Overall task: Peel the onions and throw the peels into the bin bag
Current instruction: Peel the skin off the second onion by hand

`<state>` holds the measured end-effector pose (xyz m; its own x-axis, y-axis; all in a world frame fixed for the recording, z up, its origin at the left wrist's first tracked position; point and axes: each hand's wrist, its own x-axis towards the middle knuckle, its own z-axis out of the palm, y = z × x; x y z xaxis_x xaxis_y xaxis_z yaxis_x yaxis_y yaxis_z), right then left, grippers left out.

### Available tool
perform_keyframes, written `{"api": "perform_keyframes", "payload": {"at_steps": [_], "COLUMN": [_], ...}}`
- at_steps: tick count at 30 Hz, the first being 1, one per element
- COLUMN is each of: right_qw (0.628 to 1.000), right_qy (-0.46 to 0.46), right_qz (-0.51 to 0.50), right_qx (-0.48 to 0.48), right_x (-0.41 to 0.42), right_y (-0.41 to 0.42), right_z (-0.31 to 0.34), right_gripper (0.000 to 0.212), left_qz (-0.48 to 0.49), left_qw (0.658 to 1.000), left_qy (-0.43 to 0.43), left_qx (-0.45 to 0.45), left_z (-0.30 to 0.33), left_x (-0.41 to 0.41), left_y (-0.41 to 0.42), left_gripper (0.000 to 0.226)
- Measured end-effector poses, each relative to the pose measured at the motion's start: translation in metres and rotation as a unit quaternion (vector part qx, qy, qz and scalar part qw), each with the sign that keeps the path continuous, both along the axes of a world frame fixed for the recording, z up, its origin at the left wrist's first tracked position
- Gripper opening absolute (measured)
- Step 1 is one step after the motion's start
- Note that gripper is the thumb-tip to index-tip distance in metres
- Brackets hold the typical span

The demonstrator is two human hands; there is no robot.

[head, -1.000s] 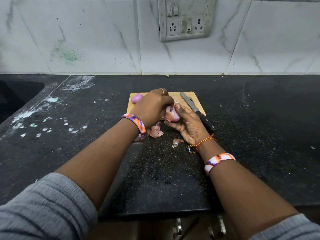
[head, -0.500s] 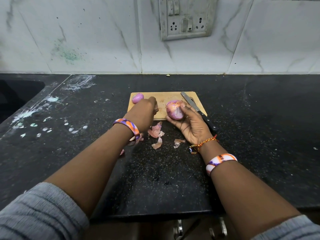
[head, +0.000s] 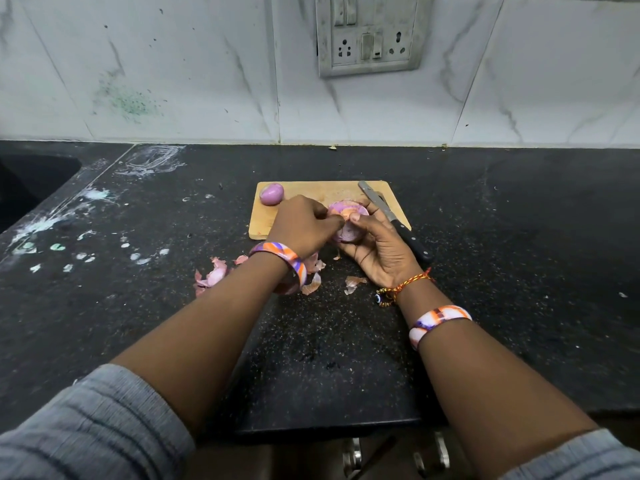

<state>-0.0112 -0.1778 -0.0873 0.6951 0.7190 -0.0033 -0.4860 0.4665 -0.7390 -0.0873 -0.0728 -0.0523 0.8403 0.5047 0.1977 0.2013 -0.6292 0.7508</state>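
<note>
Both hands meet over the near edge of a wooden cutting board (head: 311, 199) on the black speckled desk (head: 519, 237). The right hand (head: 381, 252), palm up, cups a partly peeled red onion (head: 347, 221), its fingers curled beneath the bulb and the thumb pressed on top. The left hand (head: 303, 225) comes in from the left with its knuckles up; its fingertips pinch at the onion's left side, where loose skin shows. The onion thus sits between the two hands, held just above the board's near edge.

A second, peeled onion (head: 272, 194) lies on the far left corner of the board, apart from both hands. A knife (head: 391, 218) rests diagonally along the board's right side, blade on the wood, black handle reaching onto the desk just beside the right hand.

Loose onion peels (head: 211, 277) lie on the desk near the left wrist, with more scraps under and beside that wrist and a small piece (head: 353, 284) by the right wrist. Each wrist carries an orange, white and purple bangle (head: 440, 318); the right also wears a thread bracelet (head: 403, 287). A switch-and-socket plate (head: 367, 34) is set in the marbled tile wall behind.
</note>
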Motion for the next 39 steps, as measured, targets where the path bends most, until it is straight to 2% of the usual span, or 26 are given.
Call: {"api": "perform_keyframes", "payload": {"at_steps": [2, 7, 10, 14, 19, 21, 23, 25, 27, 28, 32, 35, 39], "right_qw": [1.0, 1.0, 1.0, 1.0, 1.0, 0.999, 0.999, 0.998, 0.998, 0.998, 0.999, 0.999, 1.0], "right_qy": [-0.002, -0.012, -0.01, -0.002, 0.001, 0.012, 0.036, 0.051, 0.051, 0.044, 0.022, 0.02, 0.006], "right_qz": [0.004, 0.005, 0.001, -0.011, -0.025, -0.027, -0.024, -0.028, -0.025, -0.021, -0.014, -0.021, -0.024], "right_qx": [-0.001, -0.01, -0.009, -0.002, -0.001, 0.013, 0.031, 0.034, 0.037, 0.037, 0.022, 0.025, 0.017], "right_x": [-0.001, -0.004, -0.003, 0.0, 0.0, 0.001, 0.002, 0.003, 0.004, 0.004, 0.005, 0.005, 0.002], "right_y": [0.0, -0.001, -0.001, 0.0, 0.002, 0.002, 0.002, 0.001, 0.001, 0.001, 0.002, 0.001, 0.001], "right_z": [0.001, 0.004, 0.003, 0.001, -0.001, -0.002, -0.001, -0.001, -0.002, -0.002, -0.003, -0.004, -0.002], "right_gripper": [0.025, 0.025, 0.026, 0.027, 0.024, 0.019, 0.01, 0.007, 0.009, 0.012, 0.024, 0.018, 0.02], "left_qz": [-0.011, -0.017, 0.029, 0.077, 0.117, 0.127, 0.129, 0.123, 0.104, 0.089, 0.072, 0.081, 0.098], "left_qw": [0.997, 0.989, 0.991, 0.993, 0.99, 0.991, 0.983, 0.957, 0.942, 0.945, 0.986, 0.987, 0.989], "left_qy": [0.0, -0.027, -0.05, -0.048, -0.027, -0.045, -0.073, -0.089, -0.083, -0.075, -0.058, -0.066, -0.067], "left_qx": [0.072, 0.146, 0.125, 0.074, 0.068, 0.011, -0.106, -0.246, -0.308, -0.305, -0.139, -0.122, -0.082], "left_z": [0.002, -0.001, -0.003, 0.003, 0.008, 0.007, 0.004, -0.001, -0.002, 0.0, 0.005, 0.005, 0.006], "left_x": [-0.003, -0.007, -0.003, 0.006, 0.011, 0.009, 0.009, 0.009, 0.009, 0.008, 0.002, 0.002, 0.0], "left_y": [-0.001, -0.003, -0.004, -0.009, -0.012, -0.009, -0.004, 0.001, 0.003, 0.0, -0.009, -0.009, -0.011], "left_gripper": [0.039, 0.035, 0.037, 0.022, 0.019, 0.017, 0.013, 0.012, 0.02, 0.025, 0.018, 0.009, 0.013]}}
